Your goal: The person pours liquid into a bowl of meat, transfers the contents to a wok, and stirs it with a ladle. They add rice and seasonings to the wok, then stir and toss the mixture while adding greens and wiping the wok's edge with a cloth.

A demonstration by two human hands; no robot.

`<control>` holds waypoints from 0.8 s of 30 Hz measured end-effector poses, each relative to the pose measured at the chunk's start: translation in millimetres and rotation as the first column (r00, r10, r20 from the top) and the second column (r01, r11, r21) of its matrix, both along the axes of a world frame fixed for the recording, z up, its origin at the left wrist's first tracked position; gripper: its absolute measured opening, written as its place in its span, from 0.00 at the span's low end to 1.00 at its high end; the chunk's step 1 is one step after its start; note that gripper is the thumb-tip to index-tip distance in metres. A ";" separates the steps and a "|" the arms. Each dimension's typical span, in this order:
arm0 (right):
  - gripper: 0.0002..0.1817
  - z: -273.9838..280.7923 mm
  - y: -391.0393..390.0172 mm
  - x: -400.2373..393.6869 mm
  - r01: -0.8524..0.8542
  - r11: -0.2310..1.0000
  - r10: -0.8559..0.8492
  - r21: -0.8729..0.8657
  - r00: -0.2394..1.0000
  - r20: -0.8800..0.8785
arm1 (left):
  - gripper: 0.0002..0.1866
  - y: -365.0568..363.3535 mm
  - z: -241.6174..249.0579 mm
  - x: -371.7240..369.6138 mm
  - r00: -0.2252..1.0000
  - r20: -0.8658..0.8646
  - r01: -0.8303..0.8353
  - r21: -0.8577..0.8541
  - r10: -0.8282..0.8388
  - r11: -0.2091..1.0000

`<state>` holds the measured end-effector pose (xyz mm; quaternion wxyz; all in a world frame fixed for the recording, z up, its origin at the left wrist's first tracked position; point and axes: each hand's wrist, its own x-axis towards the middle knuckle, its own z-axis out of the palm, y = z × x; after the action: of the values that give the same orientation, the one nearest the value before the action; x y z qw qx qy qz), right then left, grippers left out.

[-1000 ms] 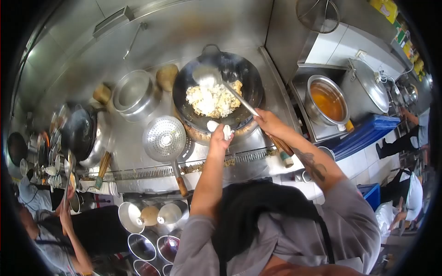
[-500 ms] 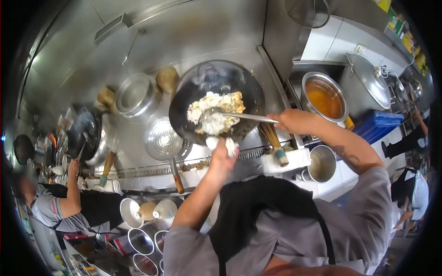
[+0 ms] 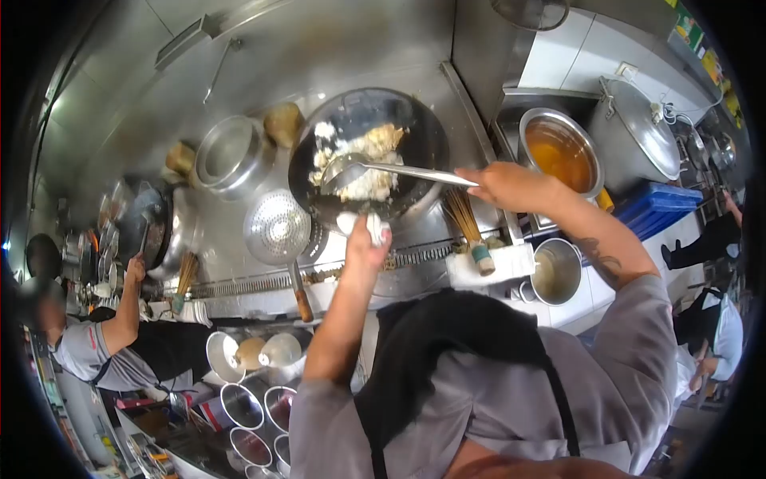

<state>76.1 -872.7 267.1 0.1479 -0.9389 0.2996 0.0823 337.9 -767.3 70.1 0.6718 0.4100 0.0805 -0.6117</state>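
Observation:
A dark wok (image 3: 375,106) sits on the steel range, with white rice-like food mixed with yellow bits (image 3: 373,190) inside. My left hand (image 3: 365,249) is closed around a folded white cloth (image 3: 349,222) at the wok's near rim; the cloth hides the exact grip. In my right hand (image 3: 511,188), fingers wrap the handle of a metal ladle (image 3: 403,169). Its bowl rests low over the food, left of the middle of the wok.
Left of the wok are a perforated strainer (image 3: 277,227) and a steel pot (image 3: 229,156). A bamboo brush (image 3: 481,257) lies front right. Beyond it stand a bowl of orange liquid (image 3: 561,158) and a lidded pot (image 3: 646,136). A co-worker (image 3: 120,327) cooks at left.
The ladle's bowl has shifted left and the food has spread, with a clump now near the wok's far left side. Both hands keep their holds.

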 end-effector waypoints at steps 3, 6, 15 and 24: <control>0.24 9.2 -5.7 -22.1 -0.092 0.975 0.091 0.205 0.996 0.010 | 0.10 8.8 25.7 -15.3 0.995 -0.084 0.064 0.102 -0.055 0.993; 0.24 -19.7 -18.2 -18.2 -0.140 0.961 0.133 0.239 0.990 0.043 | 0.11 -1.9 34.7 -4.9 0.988 -0.123 0.094 0.013 -0.092 0.995; 0.18 -15.5 -18.2 -18.4 0.036 0.997 -0.044 -0.070 0.991 -0.129 | 0.13 48.2 -35.3 -32.1 0.999 0.019 0.036 -0.008 -0.036 0.999; 0.20 -122.7 -120.3 28.5 0.423 0.906 -0.418 -0.023 0.901 0.117 | 0.04 -55.2 -67.6 35.7 0.997 0.033 0.067 -0.006 -0.067 0.998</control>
<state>104.6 -993.0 144.4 0.1560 -0.8585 0.4884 -0.0102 373.6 -822.5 2.4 0.6535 0.4201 0.0538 -0.6274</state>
